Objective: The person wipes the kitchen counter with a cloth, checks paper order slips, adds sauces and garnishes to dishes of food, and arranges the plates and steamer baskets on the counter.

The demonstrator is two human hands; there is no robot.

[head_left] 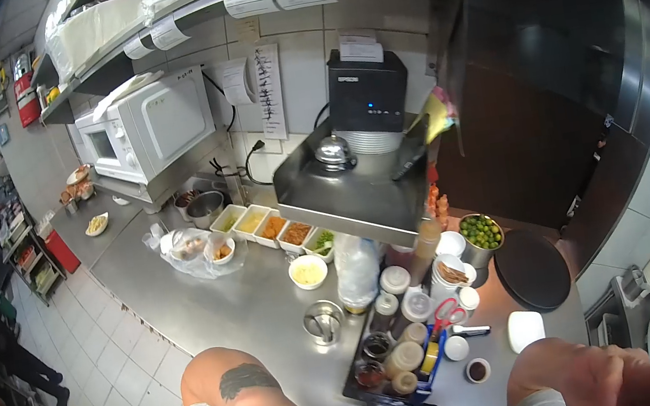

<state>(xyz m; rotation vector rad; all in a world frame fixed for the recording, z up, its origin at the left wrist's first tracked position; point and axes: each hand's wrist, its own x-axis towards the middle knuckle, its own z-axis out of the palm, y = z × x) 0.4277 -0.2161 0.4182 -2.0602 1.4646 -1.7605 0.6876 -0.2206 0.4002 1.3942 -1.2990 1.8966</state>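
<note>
My left arm, bent and with a dark tattoo near the elbow, reaches into view at the bottom centre-left; my left hand is out of the frame. At the bottom right my right hand [606,373] shows beside the bare right arm, blurred, and its fingers cannot be made out clearly. Nearest to it are a white square container [525,330] and a small cup of dark sauce [477,370]. A black caddy [356,381] of bottles and jars, with red-handled scissors [445,315], stands between my arms. A metal pot with utensils [324,323] is beyond my left arm.
White tubs [271,227] of food line the back of the steel counter [154,285]. A bowl [308,272] sits in front. A microwave [152,127], a printer [368,93] and a raised shelf [349,199] are behind. Black round trays [532,269] lie right. People stand far left.
</note>
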